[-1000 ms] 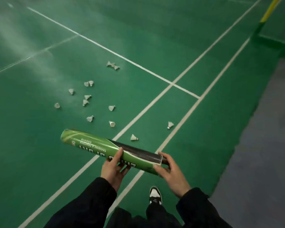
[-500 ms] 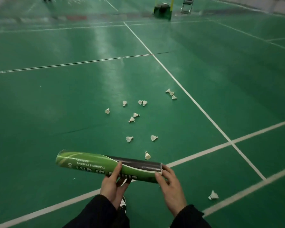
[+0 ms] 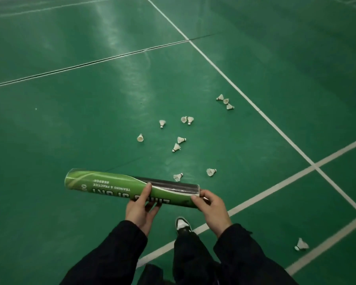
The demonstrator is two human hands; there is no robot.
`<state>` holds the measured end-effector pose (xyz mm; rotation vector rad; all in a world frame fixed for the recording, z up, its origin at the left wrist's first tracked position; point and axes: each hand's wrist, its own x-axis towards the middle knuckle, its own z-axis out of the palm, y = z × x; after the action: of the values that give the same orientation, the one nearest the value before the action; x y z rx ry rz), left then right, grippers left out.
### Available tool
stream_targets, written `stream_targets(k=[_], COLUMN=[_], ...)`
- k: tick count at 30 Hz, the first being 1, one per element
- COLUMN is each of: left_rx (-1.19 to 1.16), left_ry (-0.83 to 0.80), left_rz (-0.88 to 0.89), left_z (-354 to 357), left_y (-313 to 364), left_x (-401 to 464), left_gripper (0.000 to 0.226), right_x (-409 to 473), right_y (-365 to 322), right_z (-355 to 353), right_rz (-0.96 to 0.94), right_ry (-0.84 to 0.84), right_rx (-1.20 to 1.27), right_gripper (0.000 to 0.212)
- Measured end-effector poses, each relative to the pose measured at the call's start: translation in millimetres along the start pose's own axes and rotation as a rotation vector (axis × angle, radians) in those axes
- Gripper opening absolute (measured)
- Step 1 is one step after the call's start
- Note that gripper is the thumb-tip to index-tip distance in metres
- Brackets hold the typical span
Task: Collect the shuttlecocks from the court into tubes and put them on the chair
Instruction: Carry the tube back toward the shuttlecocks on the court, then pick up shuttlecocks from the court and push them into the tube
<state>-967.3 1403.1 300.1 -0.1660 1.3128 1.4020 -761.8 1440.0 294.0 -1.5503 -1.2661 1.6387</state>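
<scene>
Green court floor (image 3: 70, 120) fills the frame, crossed by white lines (image 3: 230, 81) that meet at the right edge; a dark seam runs from the left edge up toward the top centre.

Dark sleeves (image 3: 115, 251) and trouser legs are seen at the bottom centre.

A green and black tube (image 3: 119, 185) is held nearly level at lower centre, its printed text upside down to the camera. The left hand (image 3: 141, 210) is wrapped under the tube's middle, thumb laid over the top. The right hand (image 3: 212, 208) is closed on the tube's right end, thumb and fingers curled round the rim.

One black and white shoe (image 3: 182, 224) is planted just below the tube, touching a white line.

Shuttlecocks are scattered on the floor at centre, above the tube: a trio (image 3: 225, 101) near the diagonal line, a touching pair (image 3: 187, 119), singles (image 3: 162, 123) and (image 3: 140, 138), two close together (image 3: 178, 144), and two nearest the tube (image 3: 178, 177) and (image 3: 211, 172). One lone shuttlecock (image 3: 300, 244) lies at lower right, well apart.
</scene>
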Motion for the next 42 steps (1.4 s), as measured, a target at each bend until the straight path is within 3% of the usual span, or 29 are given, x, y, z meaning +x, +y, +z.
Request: stream_targets(k=[8, 16, 20, 24, 31, 36, 42], left_rx=[0.134, 0.13, 0.117, 0.133, 0.208, 0.221, 0.209], left_ry=[-0.017, 0.04, 0.085, 0.16, 0.146, 0.147, 0.061], left_rz=[-0.026, 0.026, 0.032, 0.022, -0.054, -0.084, -0.026], left_z=[45.9, 94.9, 104.3, 98.1, 68.5, 56.5, 65.2], left_y=[111.6, 263.7, 326.6, 379.7, 411.7, 376.8, 325.5], left_x=[142.2, 257.7, 336.2, 427.1, 606.1, 760.1, 947.0], left_gripper=[0.064, 0.069, 0.055, 0.068, 0.07, 0.076, 0.07], right_x=[156.1, 314.9, 392.4, 470.5, 644.8, 803.7, 991.5], right_y=[-44.5, -147.1, -184.4, -184.2, -120.2, -19.3, 86.1], right_z=[67.7, 151.3, 187.9, 227.2, 287.7, 324.7, 341.8], right_rz=[0.071, 0.125, 0.184, 0.211, 0.3, 0.344, 0.241], right_ry=[0.044, -0.01, 0.005, 0.074, 0.212, 0.2, 0.155], right_rx=[0.056, 0.085, 0.162, 0.126, -0.096, -0.19, -0.327], right_gripper=[0.01, 0.017, 0.014, 0.008, 0.007, 0.01, 0.013])
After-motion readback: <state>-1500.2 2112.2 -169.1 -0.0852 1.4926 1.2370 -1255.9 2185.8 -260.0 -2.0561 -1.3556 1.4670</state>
